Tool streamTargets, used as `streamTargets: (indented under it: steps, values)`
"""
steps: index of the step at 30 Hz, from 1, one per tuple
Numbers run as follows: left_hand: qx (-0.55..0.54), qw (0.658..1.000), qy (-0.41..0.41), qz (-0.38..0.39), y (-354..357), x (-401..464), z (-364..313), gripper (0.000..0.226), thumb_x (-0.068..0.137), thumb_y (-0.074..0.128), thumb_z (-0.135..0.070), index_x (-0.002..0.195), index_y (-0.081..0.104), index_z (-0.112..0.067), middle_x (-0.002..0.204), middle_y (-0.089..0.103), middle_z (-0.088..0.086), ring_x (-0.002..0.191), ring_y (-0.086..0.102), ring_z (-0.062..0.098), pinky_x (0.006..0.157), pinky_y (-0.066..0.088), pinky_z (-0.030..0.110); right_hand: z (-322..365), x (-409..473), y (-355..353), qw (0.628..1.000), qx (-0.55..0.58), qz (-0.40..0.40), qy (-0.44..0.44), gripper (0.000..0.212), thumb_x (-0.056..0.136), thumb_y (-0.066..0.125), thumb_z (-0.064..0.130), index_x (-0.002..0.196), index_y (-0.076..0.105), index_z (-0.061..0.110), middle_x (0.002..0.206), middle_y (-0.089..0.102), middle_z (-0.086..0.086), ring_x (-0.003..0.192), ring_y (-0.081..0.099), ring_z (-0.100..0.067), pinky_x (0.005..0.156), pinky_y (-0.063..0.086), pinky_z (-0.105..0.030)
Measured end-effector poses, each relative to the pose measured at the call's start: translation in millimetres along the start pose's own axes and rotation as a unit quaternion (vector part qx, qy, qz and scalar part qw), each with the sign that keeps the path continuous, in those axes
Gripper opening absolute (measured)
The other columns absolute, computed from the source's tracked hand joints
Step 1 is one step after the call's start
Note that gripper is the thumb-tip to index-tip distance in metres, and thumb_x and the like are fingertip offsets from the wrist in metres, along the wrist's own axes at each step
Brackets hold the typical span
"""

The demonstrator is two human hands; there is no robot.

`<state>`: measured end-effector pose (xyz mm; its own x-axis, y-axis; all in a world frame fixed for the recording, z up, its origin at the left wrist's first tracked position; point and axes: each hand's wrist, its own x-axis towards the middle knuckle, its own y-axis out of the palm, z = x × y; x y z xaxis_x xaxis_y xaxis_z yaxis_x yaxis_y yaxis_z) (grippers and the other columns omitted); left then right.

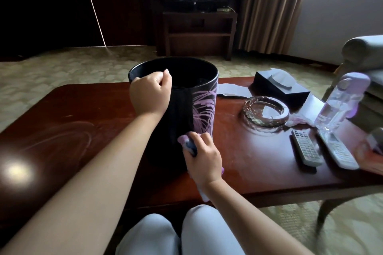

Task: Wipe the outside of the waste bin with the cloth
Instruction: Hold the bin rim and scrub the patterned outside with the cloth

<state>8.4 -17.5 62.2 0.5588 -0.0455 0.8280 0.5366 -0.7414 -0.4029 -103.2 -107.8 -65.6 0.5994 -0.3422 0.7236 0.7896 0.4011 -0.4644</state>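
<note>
We see the waste bin (204,107), black with pale purple streaks on its right side, standing upright on the dark wooden bench (72,122) a little left of centre. Our left hand (150,94) curls over the near left part of its rim, the fingers hooked inside where we cannot follow them. Our right hand (204,158) grips the cloth (187,143), a purple and blue bunch, and presses it against the lower near side of the bin; most of the cloth is hidden under the palm, with a pale corner showing below the wrist. The bin's inside is too dark to read, and its base is covered by our forearms. To the right on the bench lie a glass ashtray (266,113), two remote controls (306,148) side by side near the right edge, and a clear bottle (342,101) with a lilac cap, blurred and tilted in this wide view. Farther back sits a black tissue box (281,87), and something white and flat lies between it and the bin, which we cannot identify. A pinkish crumpled thing beside the bottle is also unclear. An armchair (362,47) is cut off at the right edge, and a dark stand (199,33) with a screen sits far behind.
</note>
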Motion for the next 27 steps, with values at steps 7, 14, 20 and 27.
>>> streamTargets:
  steps: [7, 14, 20, 27]
  values:
    - [-0.018, 1.000, 0.006, -0.006, 0.4, -1.2, 0.6, 0.048, 0.086, 0.035, -0.038, 0.047, 0.016, -0.018, 0.041, 0.024, 0.001, 0.040, 0.036, 0.036, 0.053, 0.017, 0.029, -17.1, -15.4, 5.1, 0.999, -0.037, 0.012, -0.027, 0.022, 0.080, 0.055, 0.033, 0.097, 0.062, 0.021, 0.078, 0.056, -0.002, 0.058, 0.057, -0.022, 0.042, 0.038, -0.025]
    - [-0.037, 0.999, -0.005, -0.011, 2.4, -2.0, 1.1, 0.047, 0.086, 0.036, -0.037, 0.047, 0.016, -0.018, 0.041, 0.022, -0.003, 0.040, 0.028, 0.027, 0.063, 0.040, 0.033, -25.2, -19.5, 9.7, 0.999, -0.031, -0.010, 0.020, 0.022, 0.083, 0.061, 0.037, 0.096, 0.070, 0.021, 0.079, 0.059, 0.001, 0.063, 0.059, -0.020, 0.044, 0.043, -0.026]
    - [-0.039, 0.999, -0.009, -0.020, 3.7, -2.5, 1.6, 0.047, 0.085, 0.036, -0.037, 0.047, 0.017, -0.017, 0.041, 0.029, 0.004, 0.040, 0.031, 0.029, 0.068, 0.041, 0.034, -43.8, -43.4, 11.1, 0.993, -0.090, 0.067, 0.030, 0.018, 0.074, 0.060, 0.041, 0.085, 0.065, 0.027, 0.072, 0.057, 0.004, 0.058, 0.061, -0.018, 0.040, 0.036, -0.021]
    - [-0.041, 0.999, -0.001, -0.034, 6.1, -3.2, 2.9, 0.047, 0.086, 0.037, -0.035, 0.047, 0.015, -0.018, 0.041, 0.025, 0.000, 0.040, 0.028, 0.026, 0.067, 0.042, 0.035, -41.4, -37.9, 10.8, 0.996, -0.050, 0.048, 0.058, 0.021, 0.081, 0.059, 0.042, 0.092, 0.068, 0.026, 0.076, 0.060, 0.006, 0.071, 0.061, -0.015, 0.055, 0.040, -0.025]
